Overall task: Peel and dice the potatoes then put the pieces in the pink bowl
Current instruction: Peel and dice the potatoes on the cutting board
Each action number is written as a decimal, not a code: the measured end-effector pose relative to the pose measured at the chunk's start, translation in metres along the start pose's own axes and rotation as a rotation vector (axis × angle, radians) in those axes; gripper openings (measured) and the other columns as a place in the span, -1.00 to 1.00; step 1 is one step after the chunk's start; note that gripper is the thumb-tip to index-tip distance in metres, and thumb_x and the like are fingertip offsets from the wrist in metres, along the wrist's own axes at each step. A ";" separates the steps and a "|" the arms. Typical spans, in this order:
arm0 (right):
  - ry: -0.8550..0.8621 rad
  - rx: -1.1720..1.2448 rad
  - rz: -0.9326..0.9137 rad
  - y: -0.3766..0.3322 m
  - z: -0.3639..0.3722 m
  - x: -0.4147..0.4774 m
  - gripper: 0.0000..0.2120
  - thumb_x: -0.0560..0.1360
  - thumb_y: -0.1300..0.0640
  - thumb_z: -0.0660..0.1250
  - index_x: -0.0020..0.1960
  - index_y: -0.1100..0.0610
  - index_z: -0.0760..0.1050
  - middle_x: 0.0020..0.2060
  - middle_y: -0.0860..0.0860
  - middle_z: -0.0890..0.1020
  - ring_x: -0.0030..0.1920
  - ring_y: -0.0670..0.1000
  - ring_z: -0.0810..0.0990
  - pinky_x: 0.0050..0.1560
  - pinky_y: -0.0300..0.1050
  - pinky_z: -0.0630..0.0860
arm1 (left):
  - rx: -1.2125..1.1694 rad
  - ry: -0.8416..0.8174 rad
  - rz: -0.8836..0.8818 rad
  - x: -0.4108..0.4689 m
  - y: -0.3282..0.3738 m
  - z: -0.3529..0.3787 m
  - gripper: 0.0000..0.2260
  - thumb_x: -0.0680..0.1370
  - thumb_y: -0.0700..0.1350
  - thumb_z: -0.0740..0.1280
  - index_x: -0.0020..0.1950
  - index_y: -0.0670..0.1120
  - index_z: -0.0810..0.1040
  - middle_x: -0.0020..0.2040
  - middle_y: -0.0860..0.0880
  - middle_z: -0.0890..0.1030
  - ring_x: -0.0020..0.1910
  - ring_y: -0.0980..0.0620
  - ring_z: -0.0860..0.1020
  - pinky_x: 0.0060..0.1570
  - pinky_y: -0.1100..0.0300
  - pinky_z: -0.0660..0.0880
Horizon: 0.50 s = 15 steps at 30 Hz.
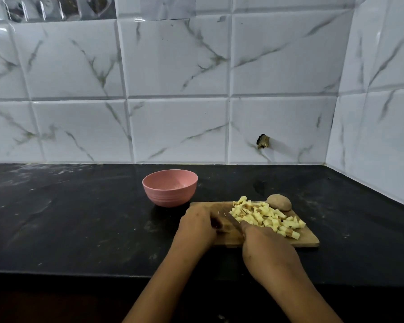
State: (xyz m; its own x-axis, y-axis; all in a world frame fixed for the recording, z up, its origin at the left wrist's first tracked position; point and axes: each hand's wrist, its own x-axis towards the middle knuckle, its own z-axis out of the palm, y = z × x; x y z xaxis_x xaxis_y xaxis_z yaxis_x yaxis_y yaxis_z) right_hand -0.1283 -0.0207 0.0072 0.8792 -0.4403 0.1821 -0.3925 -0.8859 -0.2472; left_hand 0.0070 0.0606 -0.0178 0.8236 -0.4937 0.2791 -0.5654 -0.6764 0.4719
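- Hands: right hand (266,250) grips a steel-bladed knife (232,219); left hand (196,226), hold unclear.
- Pale diced potato pieces (266,217) are heaped on the wooden cutting board (310,240), not yet transferred.
- Brown unpeeled potato (279,202), one o'clock, is still untouched.
- Round pink bowl (170,188), eleven o'clock, seemingly empty.

Diced potato pile (266,217) beside unpeeled potato (279,202); pink bowl (170,194) upright.

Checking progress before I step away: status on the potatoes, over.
Left hand grips knife; right hand at blade, grip unclear. Dice heaped on board, none seen in bowl, one potato unpeeled. Nothing in the way.
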 end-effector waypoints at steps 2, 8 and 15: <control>-0.011 0.031 0.007 0.002 0.000 -0.001 -0.57 0.62 0.18 0.10 0.47 -0.05 0.24 0.17 0.01 0.53 0.07 0.01 0.55 -0.06 -0.13 0.50 | -0.014 -0.041 -0.005 0.003 0.004 0.001 -0.83 0.52 -0.17 0.30 0.01 0.01 0.65 0.09 -0.01 0.58 0.03 0.06 0.55 0.03 0.18 0.53; 0.007 0.105 -0.019 0.002 0.003 -0.010 -0.54 0.64 0.16 0.08 0.51 -0.07 0.17 0.16 -0.01 0.54 0.09 -0.02 0.53 -0.02 -0.14 0.50 | -0.142 0.078 0.030 0.000 0.001 -0.004 -0.81 0.49 -0.23 0.35 -0.01 0.03 0.64 0.05 0.04 0.60 -0.02 0.11 0.55 -0.01 0.29 0.50; -0.008 0.142 -0.036 -0.008 0.010 -0.010 -0.48 0.61 0.20 0.10 0.54 0.00 0.10 0.16 0.00 0.54 0.10 -0.02 0.53 -0.03 -0.18 0.47 | -0.210 0.001 0.031 -0.012 -0.008 -0.008 -0.80 0.49 -0.08 0.42 0.10 0.07 0.64 -0.04 0.17 0.52 -0.04 0.23 0.47 0.06 0.35 0.41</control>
State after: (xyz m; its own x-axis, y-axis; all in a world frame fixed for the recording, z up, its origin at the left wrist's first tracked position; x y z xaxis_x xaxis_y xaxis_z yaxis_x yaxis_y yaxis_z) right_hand -0.1316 -0.0074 -0.0019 0.8943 -0.4068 0.1863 -0.3188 -0.8716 -0.3724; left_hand 0.0021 0.0761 -0.0186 0.8059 -0.5122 0.2970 -0.5692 -0.5322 0.6267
